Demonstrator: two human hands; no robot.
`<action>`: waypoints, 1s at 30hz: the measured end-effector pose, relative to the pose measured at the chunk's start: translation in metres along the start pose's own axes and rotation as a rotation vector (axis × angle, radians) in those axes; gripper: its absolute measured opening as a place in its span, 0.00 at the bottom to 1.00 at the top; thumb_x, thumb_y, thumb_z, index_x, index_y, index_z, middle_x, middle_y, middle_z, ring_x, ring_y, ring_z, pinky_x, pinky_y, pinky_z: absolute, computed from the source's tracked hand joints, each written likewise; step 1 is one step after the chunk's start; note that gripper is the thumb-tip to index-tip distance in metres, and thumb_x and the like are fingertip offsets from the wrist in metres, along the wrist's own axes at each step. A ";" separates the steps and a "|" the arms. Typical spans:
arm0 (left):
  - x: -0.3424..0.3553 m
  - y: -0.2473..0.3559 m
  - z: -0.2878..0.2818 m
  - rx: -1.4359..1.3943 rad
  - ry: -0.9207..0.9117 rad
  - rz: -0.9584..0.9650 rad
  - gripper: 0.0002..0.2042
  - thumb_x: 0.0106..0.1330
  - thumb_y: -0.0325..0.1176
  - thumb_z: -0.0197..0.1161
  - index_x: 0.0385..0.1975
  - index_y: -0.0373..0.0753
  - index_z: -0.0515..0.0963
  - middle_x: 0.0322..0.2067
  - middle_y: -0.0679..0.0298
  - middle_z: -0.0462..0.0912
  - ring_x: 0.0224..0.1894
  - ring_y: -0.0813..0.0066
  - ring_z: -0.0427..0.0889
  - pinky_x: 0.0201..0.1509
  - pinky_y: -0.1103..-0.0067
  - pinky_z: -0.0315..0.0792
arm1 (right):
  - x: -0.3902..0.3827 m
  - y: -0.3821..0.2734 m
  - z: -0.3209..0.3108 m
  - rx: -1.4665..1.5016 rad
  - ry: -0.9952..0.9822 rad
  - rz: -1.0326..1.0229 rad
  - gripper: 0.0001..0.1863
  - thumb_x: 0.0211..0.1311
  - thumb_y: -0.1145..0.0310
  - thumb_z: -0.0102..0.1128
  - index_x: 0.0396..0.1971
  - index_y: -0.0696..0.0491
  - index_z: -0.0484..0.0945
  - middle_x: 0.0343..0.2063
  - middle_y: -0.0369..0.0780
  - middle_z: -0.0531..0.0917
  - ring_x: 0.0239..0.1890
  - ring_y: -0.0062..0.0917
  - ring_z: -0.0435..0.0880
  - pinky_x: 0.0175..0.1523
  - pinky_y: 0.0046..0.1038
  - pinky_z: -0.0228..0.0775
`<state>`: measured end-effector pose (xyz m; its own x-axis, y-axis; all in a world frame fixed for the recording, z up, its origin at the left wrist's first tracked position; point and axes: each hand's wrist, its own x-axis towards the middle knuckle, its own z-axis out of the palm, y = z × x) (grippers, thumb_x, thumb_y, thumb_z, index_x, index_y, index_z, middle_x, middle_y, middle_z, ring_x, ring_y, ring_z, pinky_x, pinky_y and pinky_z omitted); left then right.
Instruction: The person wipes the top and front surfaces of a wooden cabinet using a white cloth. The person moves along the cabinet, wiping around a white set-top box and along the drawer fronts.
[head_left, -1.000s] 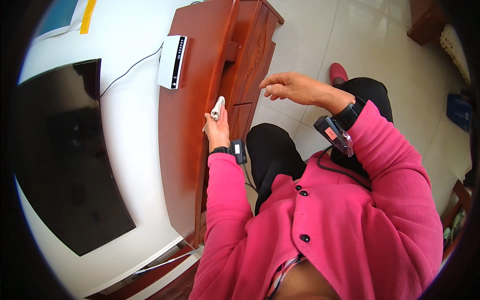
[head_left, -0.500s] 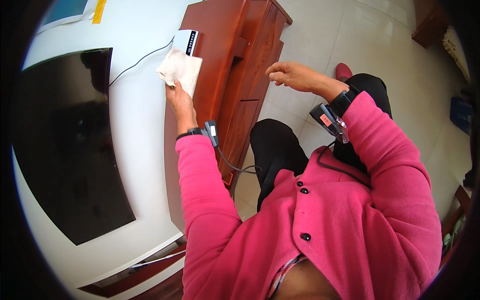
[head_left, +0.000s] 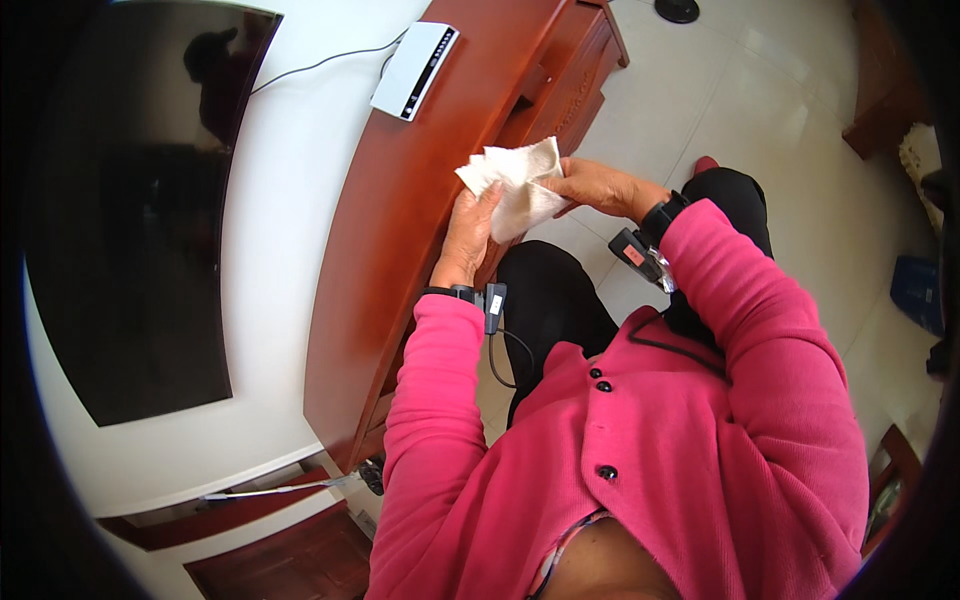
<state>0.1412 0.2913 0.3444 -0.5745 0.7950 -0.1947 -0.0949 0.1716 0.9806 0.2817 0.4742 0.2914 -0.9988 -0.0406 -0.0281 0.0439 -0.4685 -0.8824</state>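
A cream cloth (head_left: 522, 208) is folded in loose layers between my hands, above the front edge of a reddish-brown wooden cabinet (head_left: 372, 280). My left hand (head_left: 469, 225) grips it at the lower left, thumb against it. My right hand (head_left: 590, 184) grips the cloth's right side, some fingers hidden behind it. A white box (head_left: 395, 80) with a dark front strip lies on the cabinet top, its cables running toward the wall.
A black wall-mounted screen (head_left: 135, 250) is at left beside the cabinet. A tiled floor (head_left: 745, 110) lies beyond my legs, with dark wooden furniture (head_left: 880, 75) at the upper right, a blue object (head_left: 915, 293) at right and a white cord (head_left: 260, 494) at lower left.
My left hand first raised the cloth over the white box, then brought it back rightward. My right hand, empty earlier, now grips it too. The view has shifted slightly.
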 end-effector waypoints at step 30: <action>-0.055 -0.026 -0.162 1.521 0.293 0.015 0.35 0.76 0.58 0.42 0.76 0.48 0.47 0.78 0.65 0.45 0.79 0.63 0.43 0.79 0.52 0.39 | 0.061 0.003 0.033 -0.463 0.880 -0.538 0.22 0.70 0.76 0.53 0.63 0.52 0.71 0.47 0.36 0.78 0.49 0.21 0.74 0.59 0.27 0.67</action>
<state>0.0436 0.1491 0.3334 -0.7188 0.6952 0.0042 0.6952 0.7188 -0.0004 0.2215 0.4407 0.3023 -0.5619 0.7892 0.2479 -0.2263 0.1416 -0.9637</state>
